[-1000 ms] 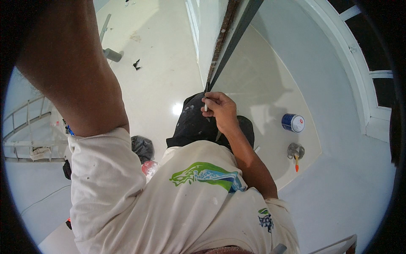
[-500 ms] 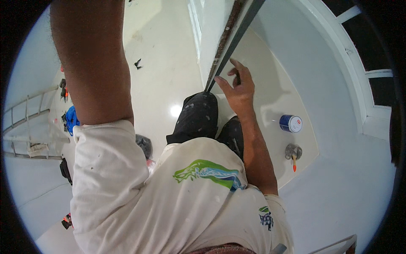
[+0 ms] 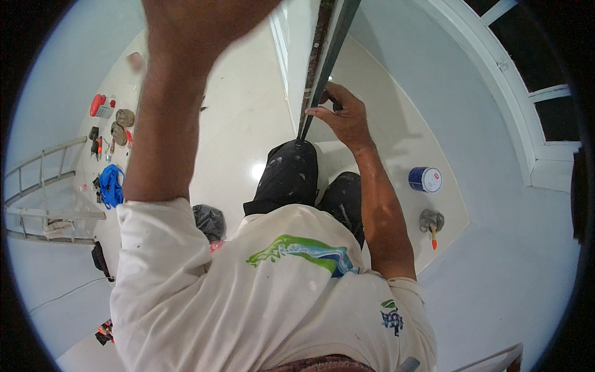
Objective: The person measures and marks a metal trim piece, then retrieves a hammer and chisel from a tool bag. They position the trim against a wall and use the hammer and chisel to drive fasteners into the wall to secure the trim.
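A tall door (image 3: pixel 319 68) stands edge-on in front of me, with a worn brown edge and a dark grey strip along its right side. My right hand (image 3: pixel 346 116) grips this edge low down, the thumb across it and the fingers curled against the grey side. Raised high on the left, my left hand (image 3: pixel 207 22) shows only its back and wrist; the upper edge of the picture cuts off its fingers. Below the door's foot are my knees in paint-spotted black trousers (image 3: pixel 288 170).
On the right floor stand a blue-and-white paint can (image 3: pixel 425 179) and a paintbrush (image 3: pixel 433 235) with its bristle end in a grey wrapping. To the left lie a blue bag (image 3: pixel 111 186), a red-and-white bottle (image 3: pixel 101 106) and a ladder (image 3: pixel 46 214). A dark plastic bag (image 3: pixel 209 222) sits beside me.
My left arm has drawn back and swung right, bringing the back of the hand into view. My right hand has shifted slightly left and closed from spread fingers onto the door's edge.
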Motion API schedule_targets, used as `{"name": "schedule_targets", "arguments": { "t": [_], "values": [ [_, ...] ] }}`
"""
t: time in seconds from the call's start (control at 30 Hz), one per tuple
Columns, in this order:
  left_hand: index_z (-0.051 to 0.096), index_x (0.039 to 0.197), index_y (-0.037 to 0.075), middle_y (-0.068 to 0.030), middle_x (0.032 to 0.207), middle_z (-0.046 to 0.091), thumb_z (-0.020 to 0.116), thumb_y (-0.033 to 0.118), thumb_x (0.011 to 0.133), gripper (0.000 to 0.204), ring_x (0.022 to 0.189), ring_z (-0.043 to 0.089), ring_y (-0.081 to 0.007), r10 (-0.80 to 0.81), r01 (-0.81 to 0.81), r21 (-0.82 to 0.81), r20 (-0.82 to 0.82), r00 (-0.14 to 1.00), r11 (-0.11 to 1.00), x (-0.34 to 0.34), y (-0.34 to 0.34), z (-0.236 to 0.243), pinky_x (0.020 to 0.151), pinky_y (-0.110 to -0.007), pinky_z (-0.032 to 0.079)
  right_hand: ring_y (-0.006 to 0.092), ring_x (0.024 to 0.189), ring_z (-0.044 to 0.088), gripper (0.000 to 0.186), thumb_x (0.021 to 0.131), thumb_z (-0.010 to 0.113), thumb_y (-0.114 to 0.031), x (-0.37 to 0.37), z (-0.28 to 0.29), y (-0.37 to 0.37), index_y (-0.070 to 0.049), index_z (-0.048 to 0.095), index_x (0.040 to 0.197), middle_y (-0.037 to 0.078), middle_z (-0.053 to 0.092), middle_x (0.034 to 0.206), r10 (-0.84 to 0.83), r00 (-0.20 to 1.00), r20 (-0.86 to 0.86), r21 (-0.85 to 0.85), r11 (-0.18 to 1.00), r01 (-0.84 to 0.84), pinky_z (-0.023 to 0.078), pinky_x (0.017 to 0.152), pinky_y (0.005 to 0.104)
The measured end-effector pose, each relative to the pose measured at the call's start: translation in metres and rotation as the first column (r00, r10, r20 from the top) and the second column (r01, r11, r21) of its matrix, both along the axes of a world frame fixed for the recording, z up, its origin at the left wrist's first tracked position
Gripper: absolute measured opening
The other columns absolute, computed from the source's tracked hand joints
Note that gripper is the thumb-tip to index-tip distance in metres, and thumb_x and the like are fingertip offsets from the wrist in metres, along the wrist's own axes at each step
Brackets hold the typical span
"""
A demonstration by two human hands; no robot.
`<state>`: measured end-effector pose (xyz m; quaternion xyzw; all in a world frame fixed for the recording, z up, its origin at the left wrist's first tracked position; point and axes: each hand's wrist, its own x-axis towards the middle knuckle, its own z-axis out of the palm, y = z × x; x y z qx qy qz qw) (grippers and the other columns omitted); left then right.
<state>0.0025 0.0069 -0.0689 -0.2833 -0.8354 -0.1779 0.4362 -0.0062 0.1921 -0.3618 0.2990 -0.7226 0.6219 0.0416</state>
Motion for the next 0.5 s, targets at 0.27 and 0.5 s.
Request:
{"name": "schedule_targets", "arguments": {
  "t": [0.27, 0.5],
  "values": [
    [-0.007, 0.164, 0.000, -0.0300, 0.171, -0.002, 0.096, 0.055, 0.065, 0.154, 0.160, 0.006, -0.0432, 0.031, -0.165, 0.164, 0.612, 0.790, 0.973, 0.059, -0.032, -0.258, 0.130, -0.055, 0.014, 0.0226, 0.105, 0.074, 0.064, 0.078, 0.092, -0.028, 0.006, 0.006, -0.002, -0.004, 0.067, 0.132, 0.015, 0.075, 0.120, -0.040, 0.996, 0.077, 0.034, 0.999, 0.038, 0.060, 0.091, 0.0367],
    [-0.010, 0.165, 0.006, -0.0307, 0.157, 0.041, 0.096, 0.029, 0.073, 0.142, 0.136, 0.055, -0.0447, 0.001, -0.292, 0.170, 0.864, 0.504, 0.941, 0.039, -0.004, -0.309, 0.111, -0.051, 0.051, 0.0217, 0.105, 0.073, 0.060, 0.081, 0.090, -0.027, 0.005, 0.005, 0.000, -0.007, 0.068, 0.133, 0.014, 0.075, 0.119, -0.034, 0.998, 0.059, 0.043, 0.999, 0.032, 0.060, 0.090, 0.0376]
  ]
}}
